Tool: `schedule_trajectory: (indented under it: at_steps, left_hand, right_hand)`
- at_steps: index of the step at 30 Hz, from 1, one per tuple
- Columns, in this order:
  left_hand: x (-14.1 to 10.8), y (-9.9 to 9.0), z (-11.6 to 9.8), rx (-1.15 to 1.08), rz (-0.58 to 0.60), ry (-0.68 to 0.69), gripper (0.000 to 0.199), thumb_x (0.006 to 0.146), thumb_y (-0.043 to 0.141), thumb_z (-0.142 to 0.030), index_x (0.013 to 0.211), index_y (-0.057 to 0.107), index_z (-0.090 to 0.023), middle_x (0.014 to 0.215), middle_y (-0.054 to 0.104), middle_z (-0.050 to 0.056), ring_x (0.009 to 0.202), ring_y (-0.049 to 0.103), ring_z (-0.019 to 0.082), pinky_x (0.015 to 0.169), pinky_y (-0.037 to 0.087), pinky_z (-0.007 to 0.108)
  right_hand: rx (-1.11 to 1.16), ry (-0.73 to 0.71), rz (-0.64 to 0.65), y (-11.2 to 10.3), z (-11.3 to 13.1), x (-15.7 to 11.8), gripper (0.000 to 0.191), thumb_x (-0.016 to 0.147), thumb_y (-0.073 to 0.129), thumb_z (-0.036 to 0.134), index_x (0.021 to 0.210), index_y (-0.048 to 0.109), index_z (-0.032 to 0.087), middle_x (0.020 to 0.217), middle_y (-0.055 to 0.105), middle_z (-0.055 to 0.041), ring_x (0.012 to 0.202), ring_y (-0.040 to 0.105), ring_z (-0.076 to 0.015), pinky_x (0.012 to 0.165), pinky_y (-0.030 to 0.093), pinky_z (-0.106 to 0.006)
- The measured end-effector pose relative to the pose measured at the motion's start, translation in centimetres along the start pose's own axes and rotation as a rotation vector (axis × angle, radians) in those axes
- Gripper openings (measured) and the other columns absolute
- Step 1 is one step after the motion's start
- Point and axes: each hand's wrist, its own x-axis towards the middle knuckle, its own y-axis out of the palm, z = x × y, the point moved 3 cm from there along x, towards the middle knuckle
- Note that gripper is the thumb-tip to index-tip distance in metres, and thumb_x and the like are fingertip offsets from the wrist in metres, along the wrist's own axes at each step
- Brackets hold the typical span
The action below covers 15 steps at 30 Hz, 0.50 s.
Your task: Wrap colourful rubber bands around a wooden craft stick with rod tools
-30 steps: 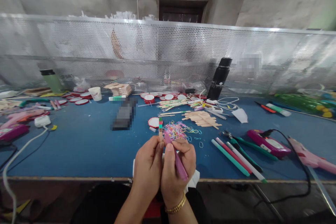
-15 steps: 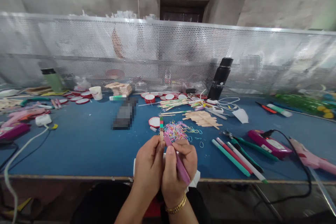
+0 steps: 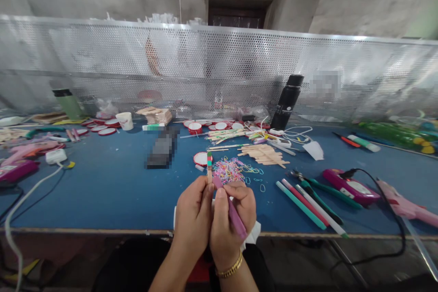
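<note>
My left hand (image 3: 192,212) pinches a wooden craft stick (image 3: 210,174) upright, with green, red and dark bands of colour near its top. Wrapped around a purple marker (image 3: 237,220), my right hand (image 3: 222,232) is pressed close against the left. The marker's upper end lies beside the stick; whether its tip touches the wood I cannot tell. Just beyond the hands lie a heap of coloured rubber bands (image 3: 227,169) and a small red-rimmed white drum (image 3: 200,159). White material beneath the hands is mostly hidden.
Plain craft sticks (image 3: 263,154) lie behind the rubber bands. To the right are several markers (image 3: 301,204), green-handled pliers (image 3: 320,200), a purple corded device (image 3: 352,189) and a pink glue gun (image 3: 407,203). A black bottle (image 3: 286,102) stands before the perforated metal screen (image 3: 219,68).
The purple marker's upper end has shifted slightly down, and the stick's coloured bands show more fully. Both hands keep their hold in nearly the same place.
</note>
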Motion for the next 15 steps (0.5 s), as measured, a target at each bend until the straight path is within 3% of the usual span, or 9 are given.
schedule_trajectory:
  at_steps: [11,15]
  left_hand:
    - [-0.04,0.12,0.05,-0.035,0.022,0.011,0.036,0.103,0.052,-0.044,0.076,0.059,-0.021,0.072,0.062,-0.001,0.065,0.052,0.015,0.061,0.039,0.025]
    - [0.01,0.06,0.16,0.003,0.01,0.007,0.037,0.103,0.05,-0.045,0.075,0.056,-0.021,0.071,0.06,-0.001,0.066,0.051,0.016,0.061,0.037,0.026]
  right_hand:
    - [0.033,-0.021,0.049,0.04,0.01,-0.04,0.006,0.098,0.059,0.018,0.093,0.058,0.022,0.088,0.059,-0.0005,0.08,0.062,-0.0158,0.073,0.053,-0.034]
    - [-0.003,-0.019,0.0,-0.1,-0.02,-0.03,0.005,0.099,0.059,0.02,0.095,0.059,0.022,0.09,0.06,-0.001,0.082,0.063,-0.0162,0.074,0.054,-0.034]
